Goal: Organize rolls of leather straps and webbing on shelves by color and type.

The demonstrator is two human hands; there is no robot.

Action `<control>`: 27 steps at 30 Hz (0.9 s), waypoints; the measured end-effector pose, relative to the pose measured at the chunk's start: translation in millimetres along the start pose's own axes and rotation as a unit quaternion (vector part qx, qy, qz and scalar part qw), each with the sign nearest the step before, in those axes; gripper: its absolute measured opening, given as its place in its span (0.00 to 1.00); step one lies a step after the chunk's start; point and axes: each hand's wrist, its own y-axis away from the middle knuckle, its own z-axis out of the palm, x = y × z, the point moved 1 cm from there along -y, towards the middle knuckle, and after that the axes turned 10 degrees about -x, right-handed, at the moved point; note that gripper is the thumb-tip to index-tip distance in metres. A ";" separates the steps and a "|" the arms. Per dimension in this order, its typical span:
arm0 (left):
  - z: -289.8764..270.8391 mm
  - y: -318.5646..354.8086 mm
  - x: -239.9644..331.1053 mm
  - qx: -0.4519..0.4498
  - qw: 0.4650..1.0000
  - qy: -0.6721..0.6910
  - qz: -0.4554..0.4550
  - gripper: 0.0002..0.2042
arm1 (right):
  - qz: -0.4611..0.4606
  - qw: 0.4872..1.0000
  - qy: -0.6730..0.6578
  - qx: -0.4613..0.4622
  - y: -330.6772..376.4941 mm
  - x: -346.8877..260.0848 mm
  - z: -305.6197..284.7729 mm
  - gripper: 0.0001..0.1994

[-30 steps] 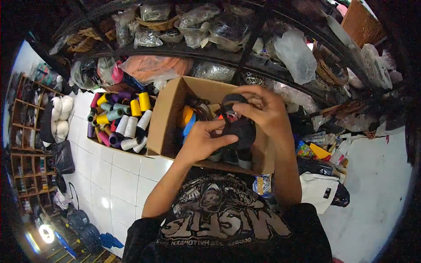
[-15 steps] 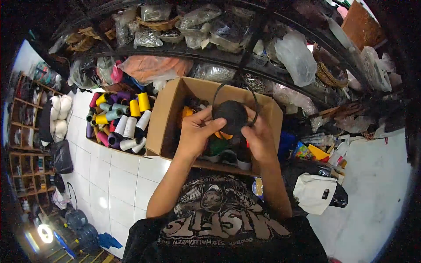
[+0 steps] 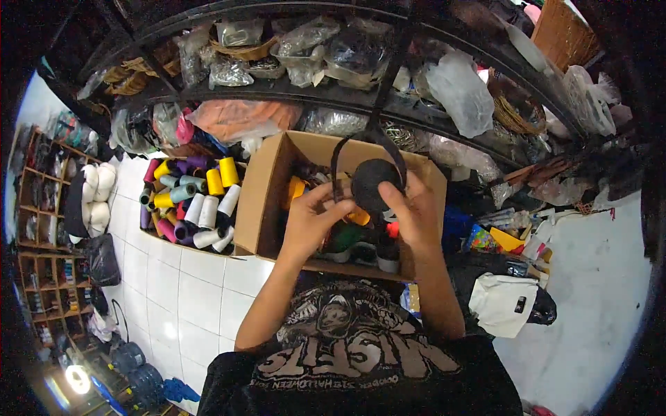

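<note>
Landmark: open cardboard box (image 3: 267, 201), standing on the white tiled ledge (image 3: 194, 291) in front of the person.
Left hand (image 3: 312, 220): over the near half of the box, fingers curled, thumb and forefinger pinching a black strap (image 3: 334, 166) where it meets the ball.
Right hand (image 3: 414, 211): over the box's right half, fingers closed around the lower right side of a black ball of cord (image 3: 374, 182).
Thing held: the ball sits above the middle of the box, between both hands; round, matte, dark, tightly wound. The strap rises from it in a flat loop arching toward the box's far wall.
Step in hand: by the look of it, handling the loose strap end against the ball; whether winding on or off cannot be told.
Next move calls for: likely a firm right-hand hold while the left feeds the strap evenly, keeping the loop untwisted.
Inside the box: spools in yellow, orange, green and dark colours, partly hidden by the hands.
Left of the box: stacked thread cones (image 3: 194, 201), yellow, white, pink, purple, teal.
Beyond the box: dark shelf rack (image 3: 291, 93) with plastic-wrapped bundles.
</note>
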 end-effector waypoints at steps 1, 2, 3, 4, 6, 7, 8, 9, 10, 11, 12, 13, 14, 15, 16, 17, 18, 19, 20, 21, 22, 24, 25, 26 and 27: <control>-6.1 -0.2 -11.7 -0.001 1.000 -0.021 0.009 0.14 | 0.007 1.000 0.022 -0.015 -1.5 -4.4 -5.9 0.18; -12.6 -0.4 -15.1 -0.005 0.999 -0.041 0.016 0.13 | 0.015 0.999 0.043 -0.027 -2.3 -8.2 -10.8 0.18; -24.1 2.0 -10.1 -0.050 0.983 -0.170 -0.050 0.22 | 0.026 0.996 0.072 -0.037 -3.2 -13.9 -13.7 0.19; -27.4 1.4 -13.3 -0.053 0.983 -0.171 -0.049 0.22 | 0.026 0.996 0.073 -0.034 -3.9 -21.6 -17.8 0.19; -28.0 3.0 -9.3 0.066 0.931 -0.317 0.166 0.32 | 0.037 0.945 0.295 -0.134 -4.9 -42.5 -22.3 0.20; -27.2 1.7 1.9 0.010 0.943 -0.279 0.182 0.41 | 0.081 0.923 0.338 -0.168 -5.2 -52.4 -23.8 0.21; -18.8 3.3 25.0 0.010 0.943 -0.279 0.181 0.41 | 0.082 0.923 0.337 -0.168 -2.6 -57.9 -25.8 0.21; -7.3 3.7 47.6 -0.046 0.911 -0.345 0.220 0.41 | 0.064 0.901 0.385 -0.187 -0.5 -62.0 -26.2 0.21; -0.2 -0.8 60.3 -0.100 0.871 -0.407 0.256 0.41 | 0.045 0.876 0.431 -0.209 -2.5 -63.8 -26.2 0.22; 3.7 -6.6 68.6 -0.138 0.841 -0.427 0.301 0.36 | 0.035 0.880 0.398 -0.256 -5.8 -74.9 -25.8 0.22; 6.4 -7.4 70.2 -0.134 0.841 -0.427 0.303 0.36 | 0.033 0.879 0.400 -0.258 -5.9 -82.8 -24.7 0.22; 9.1 -8.5 71.1 -0.158 0.866 -0.380 0.283 0.31 | 0.041 0.865 0.431 -0.253 -5.1 -89.1 -23.9 0.22; 12.7 -11.1 71.4 -0.187 0.887 -0.332 0.262 0.27 | 0.051 0.851 0.462 -0.243 -4.4 -91.9 -24.4 0.22; 18.1 -10.3 70.7 -0.129 0.883 -0.342 0.295 0.21 | 0.051 0.851 0.464 -0.240 -5.7 -90.8 -27.4 0.22; 17.2 -11.2 69.5 -0.130 0.882 -0.342 0.298 0.21 | 0.031 0.864 0.437 -0.250 -8.2 -87.8 -32.2 0.22; 15.9 -11.9 66.5 -0.123 0.878 -0.360 0.291 0.20 | 0.014 0.875 0.409 -0.258 -7.9 -85.7 -36.6 0.21; 15.1 -12.8 64.5 -0.115 0.873 -0.379 0.283 0.20 | 0.016 0.876 0.410 -0.255 -7.3 -85.2 -39.3 0.21; 15.2 -14.7 63.9 -0.114 0.881 -0.375 0.264 0.19 | -0.007 0.887 0.395 -0.240 -6.8 -85.3 -41.4 0.21; 14.8 -15.6 62.6 -0.114 0.881 -0.375 0.265 0.19 | -0.031 0.896 0.380 -0.227 -7.1 -85.2 -42.6 0.20; 13.6 -17.0 59.7 -0.111 0.899 -0.351 0.237 0.19 | -0.032 0.896 0.380 -0.228 -6.2 -83.2 -43.1 0.20; 12.5 -18.0 56.8 -0.108 0.915 -0.327 0.209 0.19 | -0.014 0.913 0.351 -0.207 -4.5 -80.1 -43.5 0.20; 12.8 -20.6 54.9 -0.104 0.919 -0.318 0.209 0.19 | 0.003 0.928 0.323 -0.184 -3.9 -76.6 -45.6 0.20; 13.0 -21.6 54.1 -0.099 0.923 -0.308 0.208 0.19 | 0.013 0.937 0.301 -0.178 -4.1 -75.0 -46.8 0.22; 13.0 -22.0 52.4 -0.099 0.923 -0.309 0.207 0.19 | 0.025 0.945 0.278 -0.171 -4.2 -73.3 -47.3 0.24; 12.8 -22.5 50.6 -0.102 0.943 -0.253 0.190 0.18 | 0.024 0.945 0.277 -0.172 -4.5 -72.4 -47.0 0.24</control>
